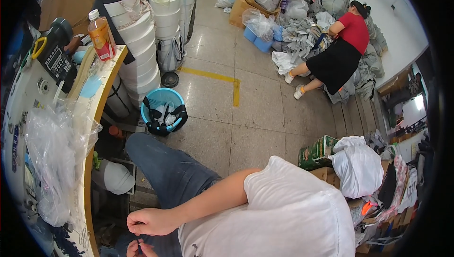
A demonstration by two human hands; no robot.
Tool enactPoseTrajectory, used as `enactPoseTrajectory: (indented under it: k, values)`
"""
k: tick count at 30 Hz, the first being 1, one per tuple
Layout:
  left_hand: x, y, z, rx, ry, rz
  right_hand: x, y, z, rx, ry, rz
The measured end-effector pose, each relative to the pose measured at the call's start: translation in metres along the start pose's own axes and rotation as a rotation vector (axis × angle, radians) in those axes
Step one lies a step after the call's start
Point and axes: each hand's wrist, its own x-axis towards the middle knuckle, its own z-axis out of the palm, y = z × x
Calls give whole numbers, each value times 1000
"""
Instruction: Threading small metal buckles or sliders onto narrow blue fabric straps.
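Observation:
My right hand (153, 221) is at the lower left, its bare forearm reaching out of a white sleeve across my lap. Its fingers are curled in a pinch, and whatever lies between them is too small or hidden to name. Just below, at the picture's lower edge, my left hand (141, 248) shows only in part. Its fingertips are pressed together near the right hand's fingers; what they hold, if anything, cannot be made out. Both hands are above my dark trousers (168, 169), beside the edge of a sewing machine table (100, 101).
The table carries a clear plastic bag (52, 162), a control panel (56, 63) and a drink bottle (101, 37). A blue basket (163, 97) stands on the floor beyond my knee. Near piled grey fabric (302, 37), another person (345, 44) bends over. A white bundle (357, 167) lies right.

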Motion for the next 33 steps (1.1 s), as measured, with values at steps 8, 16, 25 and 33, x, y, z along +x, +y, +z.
enactPoseTrajectory:
  k: [8,16,25,33]
  values:
    - [4,10,-7,-153,-143,-3,2,0,-2,77,-58,-5]
    - [6,23,-3,-9,-73,-266,0,-4,-3,9,-163,-110]
    - [9,15,-21,-4,-178,-324,-4,-9,-4,-84,-127,-188]
    - [11,16,-20,-111,-230,-297,-1,-4,-3,-153,-202,-229]
